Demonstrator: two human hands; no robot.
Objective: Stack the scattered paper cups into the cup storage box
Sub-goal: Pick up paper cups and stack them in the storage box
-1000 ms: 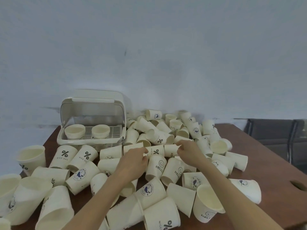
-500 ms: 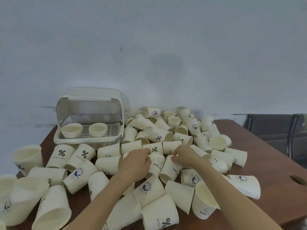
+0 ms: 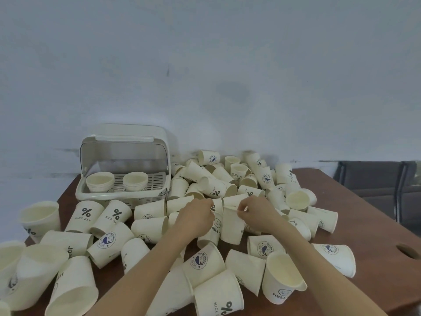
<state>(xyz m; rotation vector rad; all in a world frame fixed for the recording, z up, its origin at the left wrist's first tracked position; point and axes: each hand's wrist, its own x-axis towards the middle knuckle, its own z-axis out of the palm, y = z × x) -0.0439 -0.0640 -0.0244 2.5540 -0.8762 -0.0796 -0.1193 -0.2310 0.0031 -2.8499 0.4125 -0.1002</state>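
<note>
Several cream paper cups (image 3: 150, 226) lie scattered over the brown table (image 3: 364, 229), most on their sides. At the back left stands the white cup storage box (image 3: 78, 192) with its clear lid raised; two short cup stacks (image 3: 100, 181) (image 3: 135, 180) stand inside it. My left hand (image 3: 194, 218) curls round a smiley "HELLO" cup (image 3: 215, 229) in the middle of the pile. Just right of it, my right hand (image 3: 257, 213) pinches the rim of a neighbouring cup (image 3: 232, 226). The two cups touch side by side.
Larger cups (image 3: 41, 216) crowd the near left edge of the table. A tall heap of cups (image 3: 230, 179) sits behind my hands, right of the box. A hole (image 3: 407, 249) is cut in the table's right end. Dark chairs (image 3: 373, 183) stand beyond it.
Both hands drew slightly toward me and closer together, leaving the farther row of cups and taking hold of two "HELLO" cups in the middle.
</note>
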